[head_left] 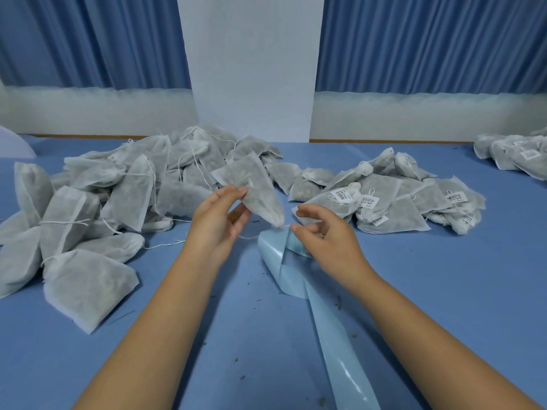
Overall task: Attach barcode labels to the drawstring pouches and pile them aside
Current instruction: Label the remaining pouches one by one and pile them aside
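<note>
The left hand (220, 214) pinches one pouch (251, 184) raised above the table (444, 291); the right hand (325, 235) hovers half-curled over the label strip (334, 350), its hold unclear, so labelling the limp, unsupported pouch risks a creased, crooked bond.

one wide-angle view from the person's head looks forward and down across the blue desk (444, 306) toward the curtains (429, 39) and white wall (251, 69) behind; the desk, close below, fills its lower half.
</note>
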`<state>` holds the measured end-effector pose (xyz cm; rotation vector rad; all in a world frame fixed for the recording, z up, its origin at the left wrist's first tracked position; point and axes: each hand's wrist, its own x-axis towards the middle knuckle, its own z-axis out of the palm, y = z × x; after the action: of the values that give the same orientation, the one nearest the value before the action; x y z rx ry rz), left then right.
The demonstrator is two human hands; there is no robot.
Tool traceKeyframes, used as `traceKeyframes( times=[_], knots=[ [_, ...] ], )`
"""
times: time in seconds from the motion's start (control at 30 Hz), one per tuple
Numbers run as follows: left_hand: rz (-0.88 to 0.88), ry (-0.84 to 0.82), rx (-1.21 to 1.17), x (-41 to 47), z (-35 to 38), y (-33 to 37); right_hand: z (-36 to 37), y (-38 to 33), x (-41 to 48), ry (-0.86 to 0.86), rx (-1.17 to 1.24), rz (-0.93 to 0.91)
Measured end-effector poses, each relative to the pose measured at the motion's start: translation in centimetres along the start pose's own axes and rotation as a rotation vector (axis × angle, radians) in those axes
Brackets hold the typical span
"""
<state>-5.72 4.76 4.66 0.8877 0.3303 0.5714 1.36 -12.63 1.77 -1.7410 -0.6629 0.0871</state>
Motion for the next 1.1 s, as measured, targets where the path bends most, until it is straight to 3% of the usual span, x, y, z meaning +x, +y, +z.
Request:
traceKeyframes(
  times=[0.13, 0.27, 0.43, 0.63, 0.73, 0.8, 0.83, 0.9, 1.0, 1.1],
  knots=[
    [-0.004, -0.074, -0.086, -0.5, 0.6, -0.1, -0.1, -0.8, 0.1, -0.108, 0.349, 0.199],
    [0.056, -0.025, -0.026, -0.5, 0.7, -0.2, -0.3, -1.1, 0.1, -0.211, 0.466, 0.195],
    [0.119, 0.098, 0.068, -0.2, 0.3, -0.3, -0.3, -0.8, 0.1, -0.18, 0.313, 0.172],
    [0.233, 0.311, 0.448, 0.5, -0.6, -0.6, -0.7, -0.7, 0.0, -0.2, -0.012, 0.061],
    [0.226, 0.385, 0.845, 0.3, -0.6, -0.9, -0.6, -0.8, -0.3, -0.226, -0.181, -0.037],
    [0.401, 0.393, 1.157, -0.2, -0.6, -1.1, -0.4, -0.9, -0.4, -0.231, -0.314, -0.114],
    [0.523, 0.323, 1.243, -0.5, -0.4, -1.0, -0.3, -0.9, -0.4, -0.224, -0.356, -0.156],
    [0.637, 0.004, 1.274, -1.1, -0.1, -0.8, -0.1, -0.9, -0.6, -0.195, -0.374, -0.235],
    [0.443, -0.399, 1.199, -2.3, 0.3, -0.8, -0.2, -0.9, -0.7, -0.116, -0.374, -0.36],
    [0.36, -0.504, 1.123, -2.5, 0.3, -0.7, -0.3, -1.0, -0.7, -0.018, -0.375, -0.483]
  ],
)
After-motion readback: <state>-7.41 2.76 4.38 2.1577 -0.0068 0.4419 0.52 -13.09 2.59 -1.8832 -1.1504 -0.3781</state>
